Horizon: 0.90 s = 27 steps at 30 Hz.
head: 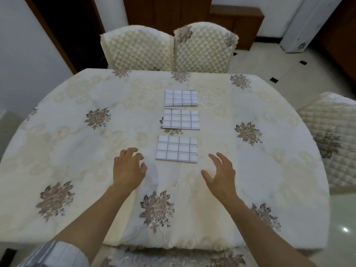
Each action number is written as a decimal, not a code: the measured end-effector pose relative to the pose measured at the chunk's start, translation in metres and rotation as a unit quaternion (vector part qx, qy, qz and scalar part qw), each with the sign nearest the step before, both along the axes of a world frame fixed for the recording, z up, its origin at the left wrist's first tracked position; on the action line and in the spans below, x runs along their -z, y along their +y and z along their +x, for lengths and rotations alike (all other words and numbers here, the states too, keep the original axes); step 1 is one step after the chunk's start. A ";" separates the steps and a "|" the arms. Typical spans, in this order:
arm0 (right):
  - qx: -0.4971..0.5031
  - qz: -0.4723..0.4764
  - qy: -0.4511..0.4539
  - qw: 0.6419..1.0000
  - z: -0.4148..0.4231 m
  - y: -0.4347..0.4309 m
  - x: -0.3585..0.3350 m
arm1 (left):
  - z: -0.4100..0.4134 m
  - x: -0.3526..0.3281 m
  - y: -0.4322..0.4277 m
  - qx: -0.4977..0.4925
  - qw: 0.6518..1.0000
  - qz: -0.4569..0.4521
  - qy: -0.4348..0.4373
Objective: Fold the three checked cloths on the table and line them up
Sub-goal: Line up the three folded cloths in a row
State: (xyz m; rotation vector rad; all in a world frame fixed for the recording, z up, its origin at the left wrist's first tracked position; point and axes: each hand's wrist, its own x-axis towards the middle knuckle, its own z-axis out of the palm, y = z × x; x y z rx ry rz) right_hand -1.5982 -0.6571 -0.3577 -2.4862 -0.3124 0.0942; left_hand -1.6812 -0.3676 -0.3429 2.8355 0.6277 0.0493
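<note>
**At the centre of the frame: three folded checked cloths in a column, both hands free**

On the counter (77, 132), under a cream floral cover, lie three white cloths with thin dark checks. Each is folded into a small rectangle. They run up the middle of the frame: the near cloth (176, 148), the middle cloth (181, 119) above it, and the far cloth (181, 97) above that. Narrow gaps separate them and none touch. The middle cloth sits slightly skewed, so the column is not quite straight.

Just below the near cloth, the left hand (128, 168) is at its lower left and the right hand (221, 171) at its lower right. Both have fingers spread and relaxed and grasp nothing. Whether they rest on the counter or are just above it is unclear.

The cloths look thin, light and soft. Dragged by one corner, the layers would probably fan open or catch on the textured cover. A safer hold is to pinch all the layers at both short ends, or to press flat with the palm and slide. The folding appears to be done, and only squaring the column seems to remain.
</note>
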 end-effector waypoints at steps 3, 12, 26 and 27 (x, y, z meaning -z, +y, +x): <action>-0.012 0.032 0.031 0.999 -0.001 0.005 -0.001 | -0.018 -0.013 0.004 -0.049 0.997 -0.051 0.003; -0.014 0.093 0.082 0.992 -0.030 0.013 -0.024 | -0.041 -0.033 0.011 -0.082 0.983 -0.163 -0.002; 0.147 0.081 0.130 0.977 -0.082 0.080 -0.035 | -0.029 -0.024 0.081 0.046 0.954 -0.289 0.071; 0.152 0.076 0.131 0.977 -0.086 0.082 -0.034 | -0.027 -0.025 0.083 0.047 0.950 -0.298 0.077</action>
